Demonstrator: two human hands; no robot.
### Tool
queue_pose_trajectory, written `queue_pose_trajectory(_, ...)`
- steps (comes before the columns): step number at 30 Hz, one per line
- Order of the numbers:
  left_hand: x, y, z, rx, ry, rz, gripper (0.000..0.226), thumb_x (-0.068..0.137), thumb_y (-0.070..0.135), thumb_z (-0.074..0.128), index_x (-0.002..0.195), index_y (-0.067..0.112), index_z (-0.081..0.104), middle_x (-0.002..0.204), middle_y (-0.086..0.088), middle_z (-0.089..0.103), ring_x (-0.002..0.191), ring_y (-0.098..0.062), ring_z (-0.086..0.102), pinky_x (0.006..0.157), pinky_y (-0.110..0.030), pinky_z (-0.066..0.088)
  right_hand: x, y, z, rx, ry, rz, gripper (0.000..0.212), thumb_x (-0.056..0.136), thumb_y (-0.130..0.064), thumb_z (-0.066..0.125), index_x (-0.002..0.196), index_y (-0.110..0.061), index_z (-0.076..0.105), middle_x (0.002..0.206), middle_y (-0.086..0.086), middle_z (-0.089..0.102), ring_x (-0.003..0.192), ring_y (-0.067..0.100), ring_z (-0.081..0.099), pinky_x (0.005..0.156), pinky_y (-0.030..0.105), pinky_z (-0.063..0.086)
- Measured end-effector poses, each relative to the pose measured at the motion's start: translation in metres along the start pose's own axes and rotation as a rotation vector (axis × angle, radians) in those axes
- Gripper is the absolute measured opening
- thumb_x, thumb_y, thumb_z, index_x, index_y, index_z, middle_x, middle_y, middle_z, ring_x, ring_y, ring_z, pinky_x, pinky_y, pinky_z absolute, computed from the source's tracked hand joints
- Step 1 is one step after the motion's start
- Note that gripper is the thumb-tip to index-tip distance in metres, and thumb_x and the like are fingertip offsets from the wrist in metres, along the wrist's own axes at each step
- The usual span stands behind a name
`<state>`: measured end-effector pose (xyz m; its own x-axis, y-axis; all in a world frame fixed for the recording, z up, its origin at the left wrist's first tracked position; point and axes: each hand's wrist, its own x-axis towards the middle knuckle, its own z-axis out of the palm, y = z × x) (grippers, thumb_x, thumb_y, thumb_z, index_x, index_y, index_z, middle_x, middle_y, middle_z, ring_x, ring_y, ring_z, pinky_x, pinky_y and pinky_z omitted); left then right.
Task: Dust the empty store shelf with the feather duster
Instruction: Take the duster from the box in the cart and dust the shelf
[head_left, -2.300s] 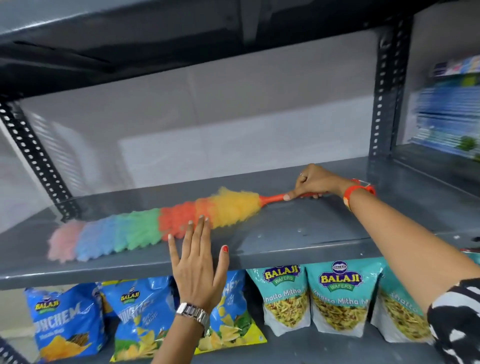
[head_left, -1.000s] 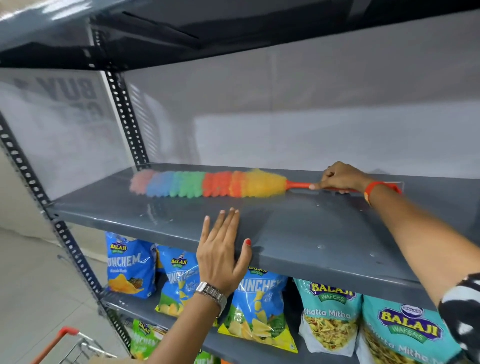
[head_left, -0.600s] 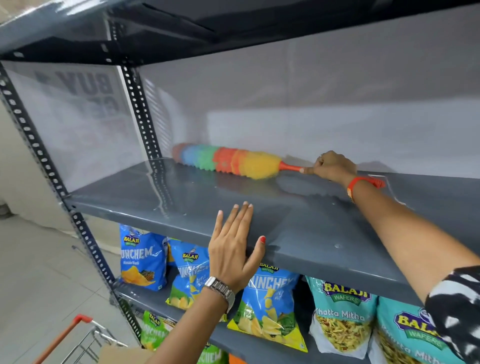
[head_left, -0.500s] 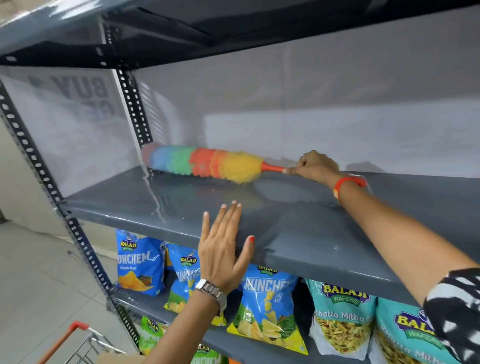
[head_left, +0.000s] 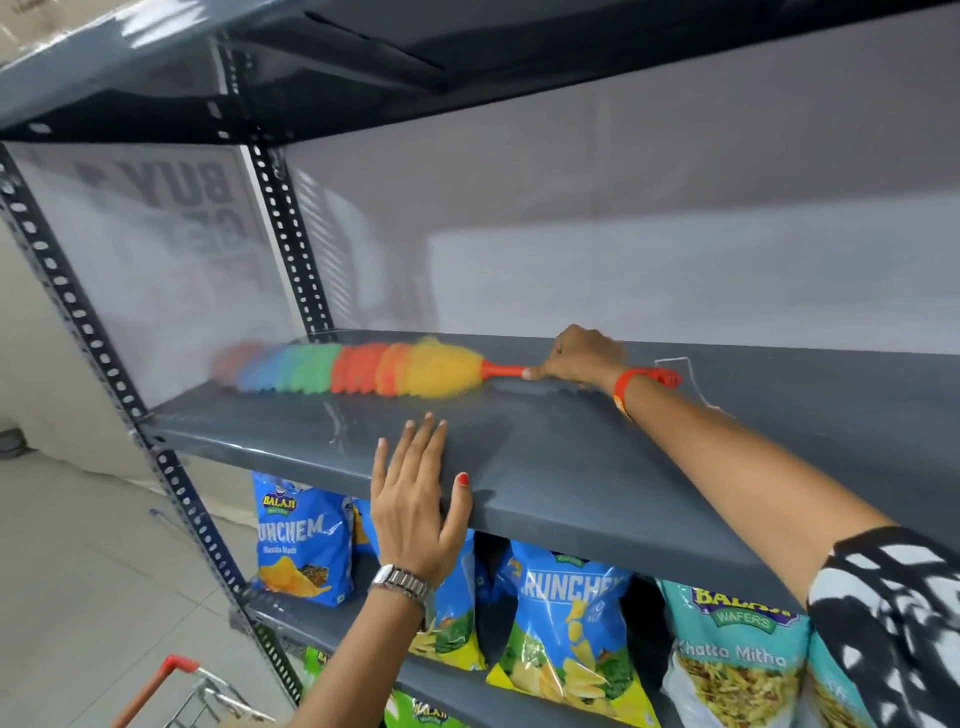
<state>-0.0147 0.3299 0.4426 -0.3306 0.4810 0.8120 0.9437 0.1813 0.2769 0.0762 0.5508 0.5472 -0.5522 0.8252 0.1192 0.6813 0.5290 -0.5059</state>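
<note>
Feather duster (head_left: 363, 370): lying along rear of empty grey shelf (head_left: 571, 467), orange handle clenched in right hand (head_left: 582, 358), left hand (head_left: 415, 499) flat, fingers spread, on front edge; likely light, soft-headed, best held by stiff handle.

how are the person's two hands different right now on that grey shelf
The right hand is closed around the rainbow feather duster's orange handle; the left hand lies open and flat, holding nothing. The right reaches deep toward the back of the grey metal shelf; the left rests at its front edge. Both touch the same shelf.
</note>
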Motion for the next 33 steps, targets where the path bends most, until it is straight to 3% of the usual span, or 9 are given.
queue_pose_trajectory(2, 0.003, -0.003, 0.001, -0.005, 0.002, 0.010, 0.053, 0.082, 0.034, 0.038, 0.124, 0.007, 0.057, 0.136, -0.009, 0.050, 0.130, -0.022, 0.040, 0.111, -0.041, 0.023, 0.006, 0.001, 0.000, -0.067, 0.116, 0.065, 0.055, 0.067, -0.060, 0.069, 0.095, -0.013, 0.061, 0.099, 0.008, 0.069, 0.095, 0.029, 0.064, 0.069, 0.028, 0.042)
queue_pose_trajectory(4, 0.003, -0.005, 0.002, -0.004, -0.002, 0.009, 0.053, 0.082, 0.034, 0.038, 0.122, 0.008, 0.059, 0.136, -0.010, 0.051, 0.129, -0.023, 0.040, 0.110, -0.041, 0.025, 0.007, 0.001, 0.000, -0.109, 0.233, 0.102, 0.063, 0.070, -0.064, 0.065, 0.102, -0.010, 0.061, 0.106, 0.009, 0.068, 0.100, 0.031, 0.064, 0.073, 0.030, 0.044)
queue_pose_trajectory(7, 0.002, -0.006, 0.001, -0.006, -0.012, 0.004, 0.053, 0.082, 0.034, 0.038, 0.123, 0.008, 0.058, 0.136, -0.009, 0.050, 0.130, -0.022, 0.040, 0.111, -0.041, 0.024, 0.010, -0.001, 0.001, -0.084, 0.276, 0.104, 0.058, 0.068, -0.063, 0.067, 0.094, -0.011, 0.064, 0.098, 0.009, 0.070, 0.090, 0.030, 0.064, 0.067, 0.029, 0.041)
queue_pose_trajectory(12, 0.002, -0.005, -0.006, 0.018, -0.065, 0.009, 0.054, 0.085, 0.037, 0.036, 0.127, 0.008, 0.054, 0.135, -0.008, 0.051, 0.129, -0.025, 0.042, 0.112, -0.039, 0.021, 0.005, 0.000, 0.002, 0.043, 0.198, 0.047, 0.048, 0.067, -0.058, 0.070, 0.084, -0.013, 0.068, 0.079, 0.003, 0.065, 0.077, 0.024, 0.062, 0.060, 0.025, 0.038)
queue_pose_trajectory(18, -0.001, -0.004, -0.007, 0.055, -0.086, -0.018, 0.057, 0.087, 0.038, 0.033, 0.131, 0.006, 0.051, 0.136, -0.009, 0.051, 0.131, -0.026, 0.039, 0.111, -0.045, 0.017, -0.020, 0.015, -0.016, 0.115, 0.049, -0.039, 0.043, 0.063, -0.058, 0.075, 0.061, -0.019, 0.055, 0.054, -0.004, 0.051, 0.055, 0.015, 0.050, 0.053, 0.023, 0.034)
queue_pose_trajectory(24, -0.010, 0.032, -0.005, 0.027, -0.089, 0.074, 0.057, 0.089, 0.036, 0.033, 0.133, 0.003, 0.048, 0.135, -0.010, 0.052, 0.129, -0.025, 0.041, 0.114, -0.043, 0.012, -0.061, 0.068, -0.056, 0.149, 0.120, -0.023, 0.047, 0.055, -0.055, 0.080, 0.060, -0.013, 0.061, 0.046, -0.002, 0.048, 0.042, 0.014, 0.045, 0.053, 0.024, 0.036)
queue_pose_trajectory(29, -0.014, 0.088, 0.006, -0.073, -0.127, 0.204, 0.056, 0.087, 0.036, 0.036, 0.132, 0.005, 0.049, 0.135, -0.008, 0.052, 0.128, -0.022, 0.042, 0.114, -0.046, 0.013, -0.104, 0.122, -0.085, 0.136, 0.201, 0.074, 0.055, 0.051, -0.057, 0.083, 0.065, -0.006, 0.068, 0.049, -0.001, 0.052, 0.040, 0.013, 0.046, 0.049, 0.022, 0.037)
queue_pose_trajectory(33, -0.020, 0.123, 0.013, -0.092, -0.136, 0.275, 0.054, 0.086, 0.036, 0.037, 0.127, 0.005, 0.055, 0.127, -0.009, 0.059, 0.118, -0.025, 0.053, 0.113, -0.048, 0.016, -0.143, 0.166, -0.112, 0.117, 0.233, 0.163, 0.061, 0.047, -0.061, 0.082, 0.066, -0.004, 0.069, 0.054, 0.004, 0.056, 0.042, 0.014, 0.046, 0.052, 0.023, 0.037)
